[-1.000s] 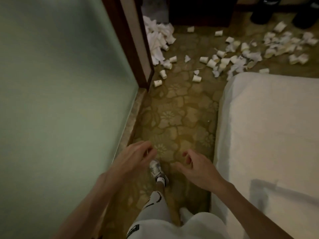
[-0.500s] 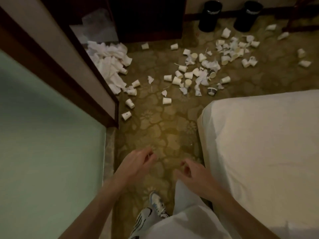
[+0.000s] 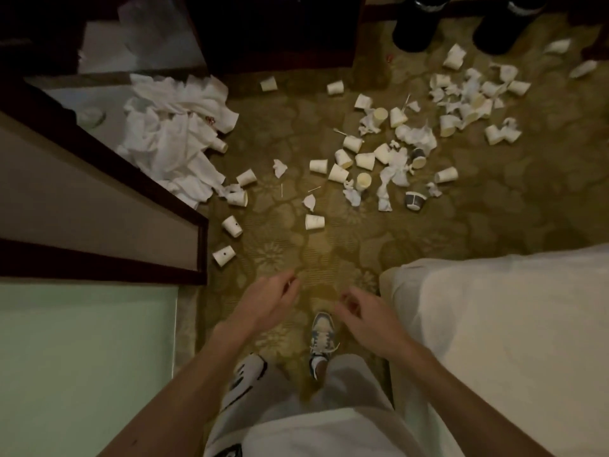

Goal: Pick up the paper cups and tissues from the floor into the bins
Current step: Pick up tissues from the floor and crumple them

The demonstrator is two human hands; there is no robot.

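Observation:
Several white paper cups lie scattered over the patterned carpet ahead, the nearest a cup (image 3: 224, 255) by the wall corner and another cup (image 3: 314, 222) mid-floor. Crumpled tissues (image 3: 392, 174) are mixed among the cups. A bigger heap of white tissues (image 3: 178, 133) lies at the left by the doorway. Two black bins (image 3: 417, 24) (image 3: 502, 26) stand at the far wall. My left hand (image 3: 267, 301) and my right hand (image 3: 365, 316) hang in front of me, fingers loosely curled, holding nothing, well short of the litter.
A white bed (image 3: 510, 341) fills the right side. A dark-framed wall corner (image 3: 184, 245) and a green glass panel (image 3: 82, 364) close the left. Dark furniture (image 3: 276, 31) stands at the back. My shoe (image 3: 321, 334) is on the carpet between the hands.
The view has moved forward along the gap between glass and bed. The litter and bins are nearer and larger. Both hands stay empty in front of me.

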